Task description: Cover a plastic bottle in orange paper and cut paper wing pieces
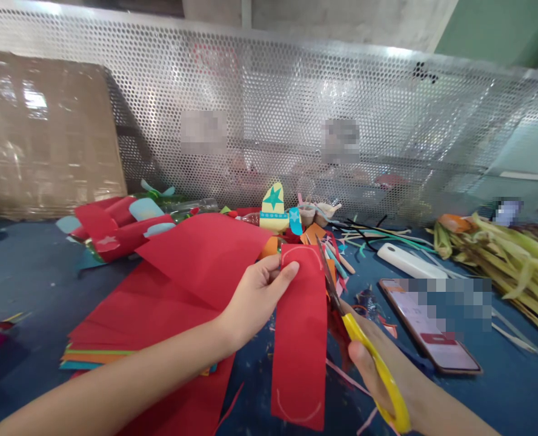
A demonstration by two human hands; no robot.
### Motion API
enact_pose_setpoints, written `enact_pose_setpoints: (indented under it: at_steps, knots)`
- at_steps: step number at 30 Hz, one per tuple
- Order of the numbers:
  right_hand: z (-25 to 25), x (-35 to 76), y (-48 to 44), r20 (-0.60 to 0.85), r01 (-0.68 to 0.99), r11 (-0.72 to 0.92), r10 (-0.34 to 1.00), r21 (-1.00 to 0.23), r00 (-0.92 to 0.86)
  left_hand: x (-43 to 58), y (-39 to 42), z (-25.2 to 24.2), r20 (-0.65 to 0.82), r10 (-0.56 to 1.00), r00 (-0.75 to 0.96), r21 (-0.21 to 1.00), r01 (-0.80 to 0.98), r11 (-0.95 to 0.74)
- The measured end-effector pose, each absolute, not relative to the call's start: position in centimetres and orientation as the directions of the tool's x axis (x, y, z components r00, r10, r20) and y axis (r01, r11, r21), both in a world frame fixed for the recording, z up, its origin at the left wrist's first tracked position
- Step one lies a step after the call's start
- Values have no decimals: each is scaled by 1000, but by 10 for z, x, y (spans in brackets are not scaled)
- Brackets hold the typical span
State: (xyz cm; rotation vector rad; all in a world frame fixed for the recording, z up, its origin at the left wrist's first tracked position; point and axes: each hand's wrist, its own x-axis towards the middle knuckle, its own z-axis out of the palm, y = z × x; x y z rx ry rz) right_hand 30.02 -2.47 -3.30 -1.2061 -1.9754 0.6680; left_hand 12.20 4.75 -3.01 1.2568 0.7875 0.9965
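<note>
My left hand [262, 293] pinches the upper part of a red paper strip [300, 345], thumb on its front face. Pale curved lines are drawn near the strip's top and bottom ends. In my right hand [373, 351] is a pair of scissors [369, 357] with yellow handles. Its blades point up and lie along the strip's right edge near the top; whether they touch the paper I cannot tell. Left of the strip, a stack of red paper sheets [160, 303] spreads over the table, with green, orange and blue sheets beneath.
On the blue table [19, 272] at right lie a phone [432, 339], a white-handled tool [409, 260] and dried husks [514, 260]. Paper-covered bottles [119, 227], a yellow paper piece with a star [273, 206] and scraps sit behind. A perforated metal panel [273, 91] and cardboard [46, 133] stand at the back.
</note>
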Motion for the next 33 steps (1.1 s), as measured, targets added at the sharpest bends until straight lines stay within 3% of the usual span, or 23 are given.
enact_pose_setpoints:
  at_steps: [24,30,33]
  knots:
    - [-41,306,-26,209,453,314,941,-834,-266,122,48,-26,53,906,421,955,-285,77]
    - [-45,306,-24,179,341,286,933,-895,-312,121,47,-25,28,915,403,960,-266,88]
    - [-46,307,-24,167,398,282,939,-873,-300,121,48,-24,20,918,397,959,-266,94]
